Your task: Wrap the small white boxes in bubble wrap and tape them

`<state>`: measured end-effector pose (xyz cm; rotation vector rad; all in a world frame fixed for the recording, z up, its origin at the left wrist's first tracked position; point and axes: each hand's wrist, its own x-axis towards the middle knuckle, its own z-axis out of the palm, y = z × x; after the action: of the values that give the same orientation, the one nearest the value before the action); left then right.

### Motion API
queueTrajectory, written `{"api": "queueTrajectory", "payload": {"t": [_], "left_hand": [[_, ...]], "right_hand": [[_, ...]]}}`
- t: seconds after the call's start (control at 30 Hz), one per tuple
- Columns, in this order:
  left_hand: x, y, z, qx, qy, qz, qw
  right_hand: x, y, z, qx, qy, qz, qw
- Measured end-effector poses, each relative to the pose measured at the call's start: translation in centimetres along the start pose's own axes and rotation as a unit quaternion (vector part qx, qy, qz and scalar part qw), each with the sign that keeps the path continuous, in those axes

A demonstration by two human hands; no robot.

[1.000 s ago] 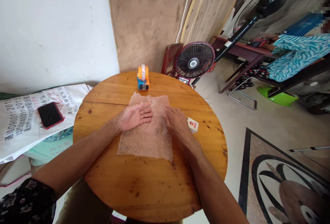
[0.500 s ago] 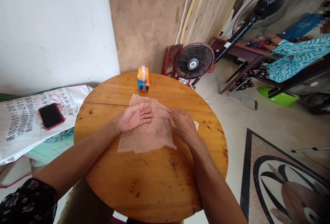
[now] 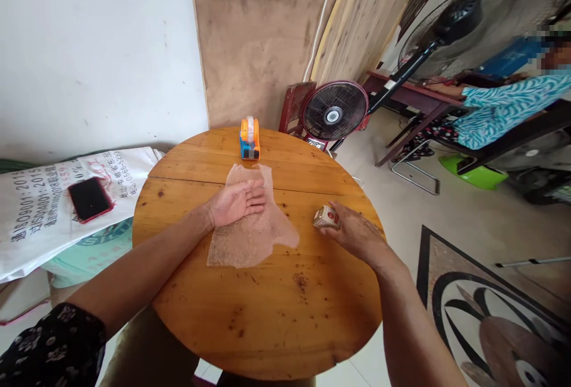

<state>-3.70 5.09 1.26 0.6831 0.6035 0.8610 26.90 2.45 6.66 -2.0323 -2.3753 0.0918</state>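
Now the right hand (image 3: 359,232) around a small box (image 3: 326,217), off the bubble wrap (image 3: 243,245), left hand (image 3: 232,204) still uncurled.

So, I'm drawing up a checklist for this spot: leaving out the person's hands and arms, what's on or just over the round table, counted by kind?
Plastic sheet: 1
Small box: 1
Tape dispenser: 1
Total: 3
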Motion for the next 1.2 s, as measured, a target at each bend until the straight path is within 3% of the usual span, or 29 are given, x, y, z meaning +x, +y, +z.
{"api": "queueTrajectory", "payload": {"t": [0.13, 0.2, 0.27, 0.37, 0.43, 0.57, 0.67, 0.77, 0.9, 1.03, 1.2], "left_hand": [[-0.1, 0.1, 0.1, 0.005, -0.001, 0.001, 1.000], [0.0, 0.1, 0.1, 0.002, 0.005, -0.001, 1.000], [0.0, 0.0, 0.0, -0.006, 0.010, -0.002, 1.000], [0.1, 0.0, 0.1, -0.016, 0.007, -0.003, 1.000], [0.0, 0.0, 0.4, -0.017, -0.001, 0.002, 1.000], [-0.5, 0.3, 0.9, -0.014, -0.031, 0.013, 0.999], [-0.6, 0.6, 0.9, -0.024, -0.017, -0.014, 0.999], [-0.4, 0.9, 0.7, -0.033, 0.004, -0.027, 0.999], [-0.3, 0.9, 0.6, -0.019, 0.012, -0.015, 1.000], [-0.6, 1.0, 0.6, -0.003, 0.037, 0.031, 0.999], [-0.5, 1.1, 0.3, 0.011, 0.061, 0.052, 0.997]], "right_hand": [[-0.3, 0.7, 0.6, 0.051, 0.026, 0.062, 0.996], [-0.9, 0.3, -0.2, 0.170, 0.041, 0.046, 0.984], [-1.8, -1.0, -1.7, 0.322, 0.039, -0.017, 0.946], [-3.2, -5.0, -4.1, 0.440, 0.005, -0.123, 0.890], [-3.5, -8.5, -4.7, 0.476, -0.059, -0.184, 0.858], [-1.5, -13.6, -2.9, 0.471, -0.189, -0.311, 0.803], [1.1, -13.9, -0.2, 0.446, -0.162, -0.311, 0.824], [3.2, -12.0, 2.1, 0.432, -0.103, -0.257, 0.858], [4.0, -9.8, 3.4, 0.379, -0.061, -0.218, 0.897], [3.7, -9.5, 3.7, 0.351, -0.022, -0.252, 0.902], [3.7, -9.3, 3.4, 0.351, -0.036, -0.275, 0.895]]}}
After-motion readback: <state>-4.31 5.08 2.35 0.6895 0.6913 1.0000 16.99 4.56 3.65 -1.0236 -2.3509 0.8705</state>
